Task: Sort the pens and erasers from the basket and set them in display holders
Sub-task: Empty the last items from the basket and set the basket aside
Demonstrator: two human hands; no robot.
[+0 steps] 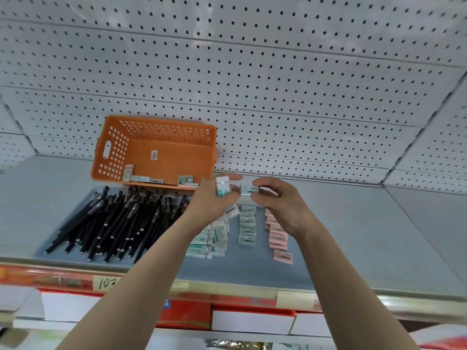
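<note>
Orange basket (177, 157): tipped on its side at the back of the shelf (366, 236); some loose erasers (141, 176) lie inside.
Black pens (121, 218): heaped on the shelf in front of the basket.
Left hand (212, 200): holds a white-green eraser (223, 186) upright between thumb and fingers.
Right hand (280, 203): pinches a grey eraser (249, 190), just beside the other one.
Below the hands: a white-green heap (212, 241), a grey column (247, 226), a pink column (278, 236).
</note>
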